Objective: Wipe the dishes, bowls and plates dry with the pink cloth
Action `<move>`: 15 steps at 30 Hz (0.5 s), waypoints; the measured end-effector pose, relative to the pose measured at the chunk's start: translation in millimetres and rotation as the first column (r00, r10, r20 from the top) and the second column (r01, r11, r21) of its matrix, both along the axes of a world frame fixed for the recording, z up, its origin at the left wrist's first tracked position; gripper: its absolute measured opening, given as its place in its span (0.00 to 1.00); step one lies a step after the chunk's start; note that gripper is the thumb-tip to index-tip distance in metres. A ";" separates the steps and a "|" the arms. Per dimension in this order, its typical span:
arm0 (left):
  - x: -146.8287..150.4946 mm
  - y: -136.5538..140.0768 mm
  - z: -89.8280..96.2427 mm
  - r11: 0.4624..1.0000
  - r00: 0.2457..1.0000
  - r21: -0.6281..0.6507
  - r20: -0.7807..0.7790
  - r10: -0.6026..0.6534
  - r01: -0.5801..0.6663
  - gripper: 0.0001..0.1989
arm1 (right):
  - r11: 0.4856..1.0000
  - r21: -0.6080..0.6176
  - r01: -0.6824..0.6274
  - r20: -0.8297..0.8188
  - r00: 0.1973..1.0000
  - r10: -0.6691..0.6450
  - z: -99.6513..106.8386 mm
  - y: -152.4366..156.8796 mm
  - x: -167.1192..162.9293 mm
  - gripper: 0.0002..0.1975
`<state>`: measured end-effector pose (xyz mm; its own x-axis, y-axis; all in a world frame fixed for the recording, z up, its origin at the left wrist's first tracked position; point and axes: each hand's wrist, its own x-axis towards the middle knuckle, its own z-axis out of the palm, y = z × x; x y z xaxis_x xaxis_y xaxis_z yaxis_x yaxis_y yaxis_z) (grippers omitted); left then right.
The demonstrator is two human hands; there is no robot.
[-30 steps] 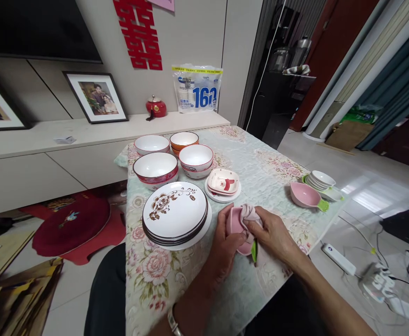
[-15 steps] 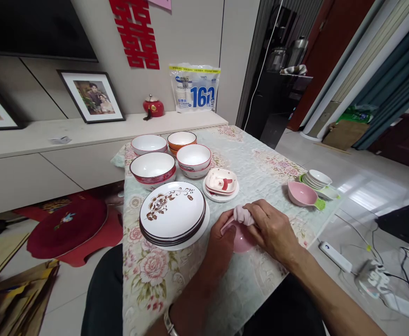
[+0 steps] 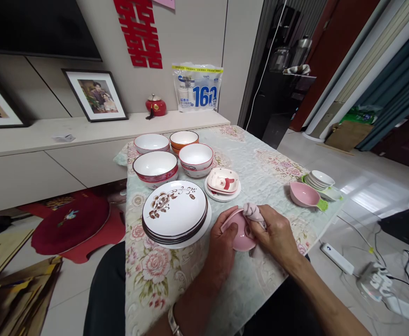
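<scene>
My left hand (image 3: 225, 235) grips a small pink bowl (image 3: 242, 237) by its left side, thumb inside and fingers behind. The bowl is tilted so its inside faces me. My right hand (image 3: 276, 231) is closed on a pale pink cloth (image 3: 254, 213), which is bunched over the bowl's upper right rim. Part of the cloth hangs below the right hand. Left of the hands is a stack of white plates (image 3: 174, 208) with a brown flower pattern. Just beyond them, small square dishes (image 3: 223, 180) with a red motif rest on round white plates (image 3: 225, 198).
Stacked bowls (image 3: 155, 164) stand at the table's far left. At the right edge sit another pink bowl (image 3: 304, 193) with a green handle and a stack of small white bowls (image 3: 321, 177). A flowered tablecloth (image 3: 162, 284) covers the table. Power strips (image 3: 336, 258) lie on the floor.
My right hand has shifted slightly right and down with the cloth along the bowl's rim. The bowl now shows more of its inside. The whole view has shifted slightly.
</scene>
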<state>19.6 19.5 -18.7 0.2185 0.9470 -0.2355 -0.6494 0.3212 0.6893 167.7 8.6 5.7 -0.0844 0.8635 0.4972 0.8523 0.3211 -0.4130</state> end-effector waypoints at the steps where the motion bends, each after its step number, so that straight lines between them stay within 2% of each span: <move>1: -0.7 0.5 2.0 1.000 1.000 -0.006 0.005 -0.028 0.028 0.23 | 0.999 -0.016 -0.037 0.046 0.998 0.038 3.1 1.6 3.9 0.05; 5: -4.7 2.6 8.4 0.987 0.987 0.036 0.024 -0.158 0.157 0.21 | 0.978 -0.099 -0.186 0.274 0.939 0.207 19.3 6.8 14.9 0.09; 7: -5.4 3.5 7.4 0.975 0.977 0.067 0.009 -0.215 0.214 0.19 | 0.963 -0.123 -0.238 0.344 0.900 0.266 26.2 8.4 14.8 0.10; 9: -4.3 4.0 3.6 0.972 0.975 0.079 -0.050 -0.218 0.221 0.15 | 0.951 -0.119 -0.287 0.375 0.874 0.310 29.0 10.1 12.4 0.11; 12: -1.3 4.1 -2.2 0.986 0.984 0.057 -0.102 -0.148 0.155 0.13 | 0.934 -0.065 -0.350 0.315 0.881 0.352 24.3 13.2 9.3 0.13; 15: -0.1 3.8 -2.8 0.993 0.989 0.014 -0.089 -0.120 0.121 0.14 | 0.927 0.004 -0.375 0.157 0.916 0.370 13.6 15.4 8.8 0.14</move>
<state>19.5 23.3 -21.5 0.3107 0.9195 -0.2409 -0.5433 0.3798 0.7487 176.5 24.1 19.3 -0.4731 0.7378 0.4814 0.7195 0.6389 -0.2722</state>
